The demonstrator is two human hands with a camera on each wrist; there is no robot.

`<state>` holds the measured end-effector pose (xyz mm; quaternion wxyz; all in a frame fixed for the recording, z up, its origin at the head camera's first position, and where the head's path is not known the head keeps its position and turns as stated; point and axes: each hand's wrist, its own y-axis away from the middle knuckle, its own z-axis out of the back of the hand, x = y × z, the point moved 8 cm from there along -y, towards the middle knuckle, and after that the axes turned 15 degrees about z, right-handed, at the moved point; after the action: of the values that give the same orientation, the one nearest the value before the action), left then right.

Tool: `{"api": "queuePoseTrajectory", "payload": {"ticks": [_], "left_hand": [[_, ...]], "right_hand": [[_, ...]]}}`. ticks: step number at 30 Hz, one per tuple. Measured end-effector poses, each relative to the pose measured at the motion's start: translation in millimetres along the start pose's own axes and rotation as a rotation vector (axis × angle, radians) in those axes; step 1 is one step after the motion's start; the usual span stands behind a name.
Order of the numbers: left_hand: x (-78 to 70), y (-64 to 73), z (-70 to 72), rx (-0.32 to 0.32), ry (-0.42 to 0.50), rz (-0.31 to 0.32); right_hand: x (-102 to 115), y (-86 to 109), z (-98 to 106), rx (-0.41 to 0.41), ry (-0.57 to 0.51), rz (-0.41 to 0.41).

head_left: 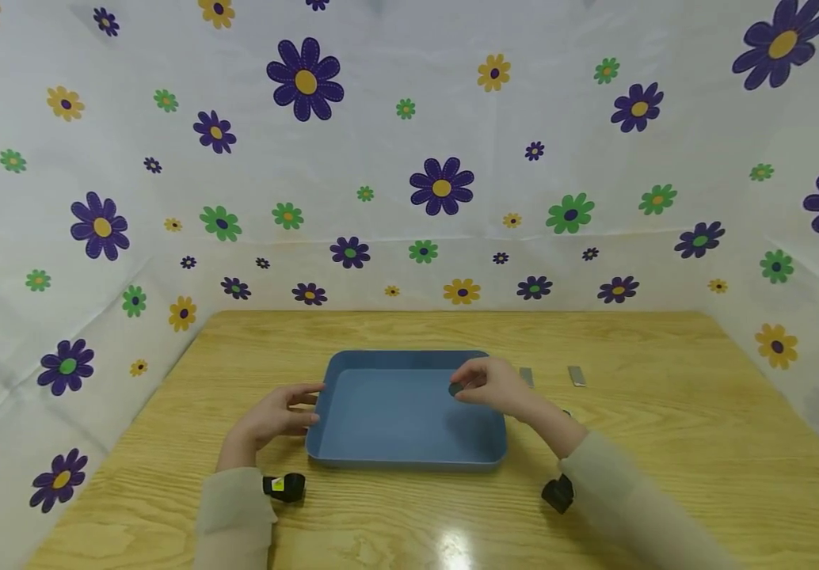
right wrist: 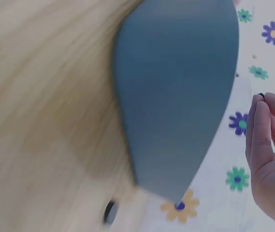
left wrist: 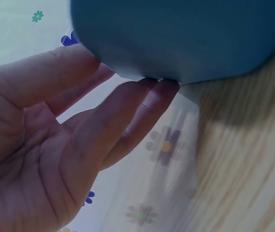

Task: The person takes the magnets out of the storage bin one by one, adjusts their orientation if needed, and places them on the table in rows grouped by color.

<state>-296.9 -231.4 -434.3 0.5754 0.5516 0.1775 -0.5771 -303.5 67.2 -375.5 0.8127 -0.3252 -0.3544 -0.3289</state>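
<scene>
A shallow blue tray [head_left: 405,416] lies on the wooden table. My left hand [head_left: 277,416] is at its left side, fingers spread and loosely bent. In the left wrist view, the fingertips [left wrist: 169,89] touch the lower part of the tray's outer wall. Above the right part of the tray, my right hand [head_left: 489,384] pinches a small dark piece [head_left: 455,389] between thumb and fingers. Only a dark edge of that piece [right wrist: 261,96] shows in the right wrist view, so its exact kind is unclear.
Two small grey rectangular pieces, a nearer-hand one [head_left: 527,376] and a farther one [head_left: 577,376], lie on the table [head_left: 666,443] right of the tray. A flowered white cloth [head_left: 381,158] hangs behind and at both sides.
</scene>
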Motion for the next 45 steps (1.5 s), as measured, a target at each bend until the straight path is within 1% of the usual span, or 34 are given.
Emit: {"api": "queuePoseTrajectory", "payload": {"ticks": [6,12,17,21,24,28,33,37,42,45], "left_hand": [[2.7,-1.2,-2.4,0.007,0.0,-0.004],[6.0,-0.7,-0.7,-0.005,-0.006,-0.004],[7.6,0.6,1.1,-0.021,0.003,0.01],[6.7,0.6,0.5,-0.005,-0.001,-0.003],[7.1,-0.5,0.0,0.003,-0.002,-0.005],[7.7,-1.6,0.1,0.002,0.007,0.001],[6.2,-1.7,1.4,-0.002,0.009,-0.007],[5.4,-1.6,1.5,0.002,0.004,-0.005],[3.3,-1.6,1.3,0.009,-0.006,-0.024],[4.7,-2.9,1.2,0.002,0.003,-0.011]], "right_hand": [[-17,35.5,30,-0.031,-0.014,-0.048],[-30,66.8,63,-0.065,0.017,-0.085],[-40,87.1,85,-0.093,0.042,-0.106],[-47,101.4,102,-0.118,0.09,-0.129],[-52,110.8,111,-0.113,0.137,-0.149],[-59,119.4,119,-0.071,0.176,-0.178],[-68,123.8,123,-0.019,0.218,-0.218],[-75,124.3,125,0.031,0.286,-0.23],[-80,121.2,124,0.075,0.35,-0.221],[-83,120.6,124,0.09,0.372,-0.23]]}}
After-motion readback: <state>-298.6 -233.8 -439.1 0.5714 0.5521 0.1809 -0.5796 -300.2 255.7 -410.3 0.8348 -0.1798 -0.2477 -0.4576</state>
